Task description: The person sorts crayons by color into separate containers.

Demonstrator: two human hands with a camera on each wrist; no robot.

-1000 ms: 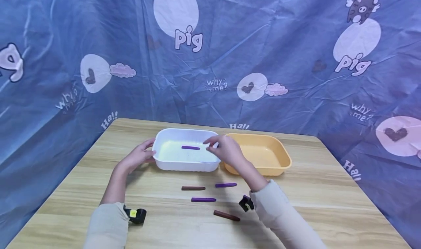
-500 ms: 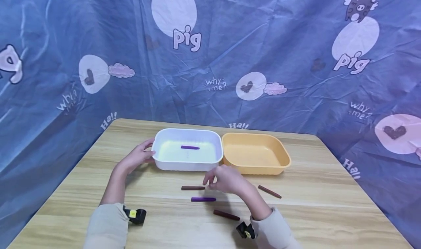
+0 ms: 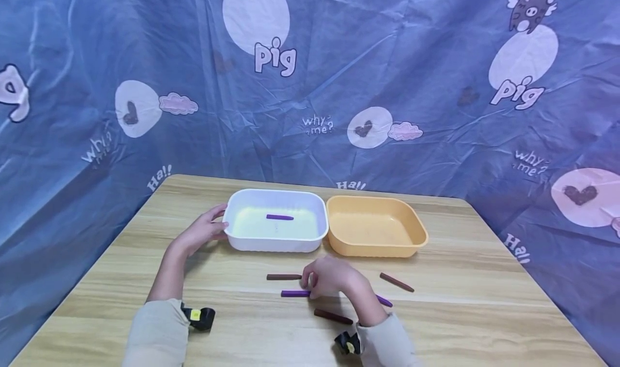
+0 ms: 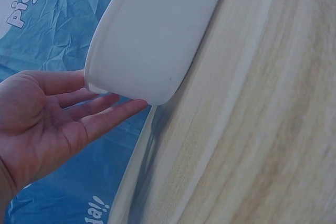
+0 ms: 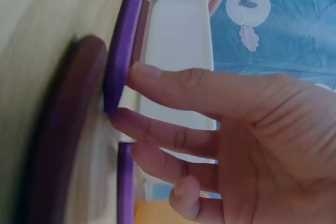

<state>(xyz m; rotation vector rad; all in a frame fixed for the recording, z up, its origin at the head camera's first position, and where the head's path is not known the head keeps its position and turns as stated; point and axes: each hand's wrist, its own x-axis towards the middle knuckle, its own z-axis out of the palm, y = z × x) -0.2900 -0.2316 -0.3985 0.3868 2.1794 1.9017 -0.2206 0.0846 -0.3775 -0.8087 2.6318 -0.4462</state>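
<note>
My left hand (image 3: pixel 202 230) rests straight-fingered against the white tray (image 3: pixel 273 245); my right hand (image 3: pixel 330 275) has thumb and forefinger narrowed at the purple crayon (image 3: pixel 294 294), pinch uncertain. Crayon judged light, stiff, brittle; best held mid-barrel. It lies flat on the table (image 3: pixel 232 329), long axis left-right, tapered tip rightward.

Purp. crayon (image 3: pixel 294 294) flat on tbl (image 3: pixel 242 329).
</note>
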